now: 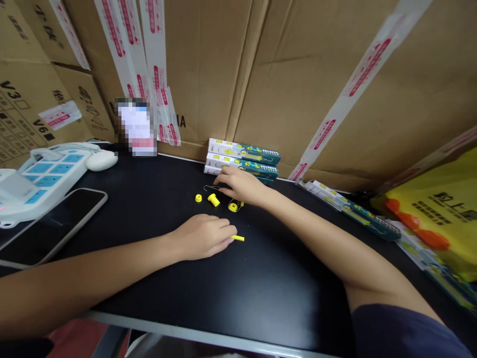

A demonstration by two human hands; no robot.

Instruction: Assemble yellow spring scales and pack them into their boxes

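Note:
My left hand (206,236) rests low over the black table, its fingers closed on a thin yellow plastic rod (238,238) that sticks out to the right. Farther back, my right hand (240,185) reaches down with thumb and fingers apart, beside a thin bent wire hook (210,188). Whether a fingertip touches the wire I cannot tell. Between the two hands lie a small yellow ring-shaped cap (198,198) and a yellow flanged plug (213,200). Under my right wrist is another yellow ring piece (233,206) with wire and a dark coil next to it, partly covered.
Stacked printed boxes (242,151) stand behind my right hand against a taped cardboard wall (208,64). More boxes (350,209) and a yellow bag (439,209) are at right. A power strip (48,174), a phone (55,223) and a blurred-out screen (136,127) are at left.

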